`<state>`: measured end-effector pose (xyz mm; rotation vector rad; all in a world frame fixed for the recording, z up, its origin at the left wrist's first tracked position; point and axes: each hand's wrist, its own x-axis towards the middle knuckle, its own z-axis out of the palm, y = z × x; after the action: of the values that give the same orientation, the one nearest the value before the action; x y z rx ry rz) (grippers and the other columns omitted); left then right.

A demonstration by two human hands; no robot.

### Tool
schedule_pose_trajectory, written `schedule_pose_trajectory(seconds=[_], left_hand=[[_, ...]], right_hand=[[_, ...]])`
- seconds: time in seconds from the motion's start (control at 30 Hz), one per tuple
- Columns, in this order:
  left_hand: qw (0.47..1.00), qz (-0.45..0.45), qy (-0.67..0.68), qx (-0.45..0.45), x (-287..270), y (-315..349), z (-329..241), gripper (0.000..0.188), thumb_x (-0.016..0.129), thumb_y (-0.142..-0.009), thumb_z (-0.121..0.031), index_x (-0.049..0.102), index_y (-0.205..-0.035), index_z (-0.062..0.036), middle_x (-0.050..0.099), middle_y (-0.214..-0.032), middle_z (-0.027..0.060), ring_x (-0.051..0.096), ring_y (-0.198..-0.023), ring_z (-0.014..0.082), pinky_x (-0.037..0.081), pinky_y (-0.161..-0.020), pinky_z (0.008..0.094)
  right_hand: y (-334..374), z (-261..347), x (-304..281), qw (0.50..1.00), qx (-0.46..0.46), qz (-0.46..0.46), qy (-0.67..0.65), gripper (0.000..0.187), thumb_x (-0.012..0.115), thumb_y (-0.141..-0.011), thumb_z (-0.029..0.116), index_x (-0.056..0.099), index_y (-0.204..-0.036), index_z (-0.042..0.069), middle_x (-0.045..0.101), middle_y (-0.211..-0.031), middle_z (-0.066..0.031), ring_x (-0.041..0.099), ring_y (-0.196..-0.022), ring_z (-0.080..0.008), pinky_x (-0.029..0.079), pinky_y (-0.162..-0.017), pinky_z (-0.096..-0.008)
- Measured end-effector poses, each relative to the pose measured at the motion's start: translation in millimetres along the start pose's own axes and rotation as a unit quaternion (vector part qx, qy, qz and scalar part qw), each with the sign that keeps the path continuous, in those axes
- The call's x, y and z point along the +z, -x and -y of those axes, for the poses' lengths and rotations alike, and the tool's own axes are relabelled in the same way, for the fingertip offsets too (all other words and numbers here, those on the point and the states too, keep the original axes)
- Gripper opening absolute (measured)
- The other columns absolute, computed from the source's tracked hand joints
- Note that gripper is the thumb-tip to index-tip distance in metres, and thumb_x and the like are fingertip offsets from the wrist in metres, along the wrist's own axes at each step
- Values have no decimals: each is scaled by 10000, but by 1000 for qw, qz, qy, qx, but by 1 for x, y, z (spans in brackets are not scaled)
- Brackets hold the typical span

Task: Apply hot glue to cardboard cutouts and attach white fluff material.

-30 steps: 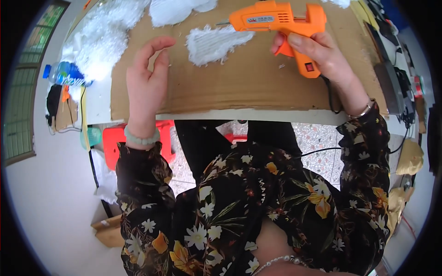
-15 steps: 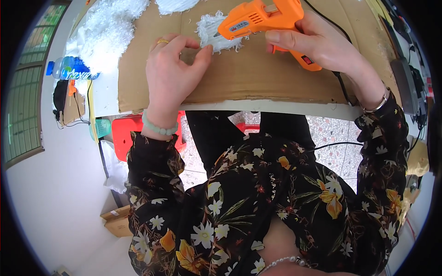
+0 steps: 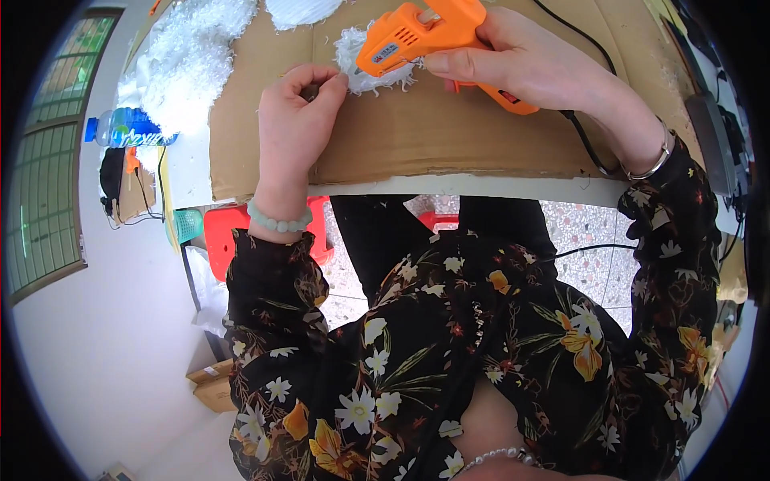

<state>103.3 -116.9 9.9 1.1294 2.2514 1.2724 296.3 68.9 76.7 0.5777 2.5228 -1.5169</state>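
An orange glue gun (image 3: 425,38) with a black cord is gripped in my right hand (image 3: 521,60), fingers wrapped round its handle. Its nozzle points left, down at a small white fringed fabric piece (image 3: 393,78) lying on the cardboard. At that piece's left edge, my left hand (image 3: 297,120) has thumb and forefinger closed in a pinch, close to the nozzle tip. The fingertips appear to hold the edge of the piece; the other left fingers are curled and partly hidden.
Brown cardboard (image 3: 465,144) covers the white table. A heap of white shaggy strands (image 3: 188,60) lies at the far left, with another white piece (image 3: 301,10) beside it. A blue-labelled bottle (image 3: 132,128) lies left. A red stool (image 3: 224,240) stands below the table edge.
My left thumb and forefinger, apart before, have come together at the edge of the fringed piece. My right hand has shifted the glue gun slightly left. The view has moved a little too.
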Motion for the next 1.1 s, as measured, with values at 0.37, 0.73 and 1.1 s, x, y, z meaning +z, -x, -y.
schedule_pose_trajectory(seconds=[0.37, 0.73, 1.1], left_hand=[[999, 13, -7, 40, 1, 1, 2, 173, 726, -896, -144, 726, -904, 29, 627, -762, 6, 540, -675, 75, 444, -629, 252], [999, 18, -19, 30, 0, 0, 3, 157, 721, -902, -128, 725, -909, 29, 615, -761, -1, 533, -670, 72, 438, -619, 252], [998, 22, -16, 51, -1, -2, 4, 155, 720, -898, -127, 725, -903, 28, 630, -762, 8, 541, -668, 74, 445, -622, 254]], right_hand=[[-8, -7, 9, 999, -34, -31, 11, 428, 635, -1001, 397, 661, -1148, -5, 667, -848, -167, 615, -777, -258, 501, -725, -397], [-7, -3, 5, 997, -50, 4, 50, 470, 594, -1017, 423, 651, -1113, -33, 654, -841, -222, 637, -804, -329, 506, -747, -432], [-8, -5, 6, 994, -76, -22, 81, 481, 590, -1017, 432, 648, -1093, -39, 656, -839, -234, 645, -810, -355, 508, -755, -438]])
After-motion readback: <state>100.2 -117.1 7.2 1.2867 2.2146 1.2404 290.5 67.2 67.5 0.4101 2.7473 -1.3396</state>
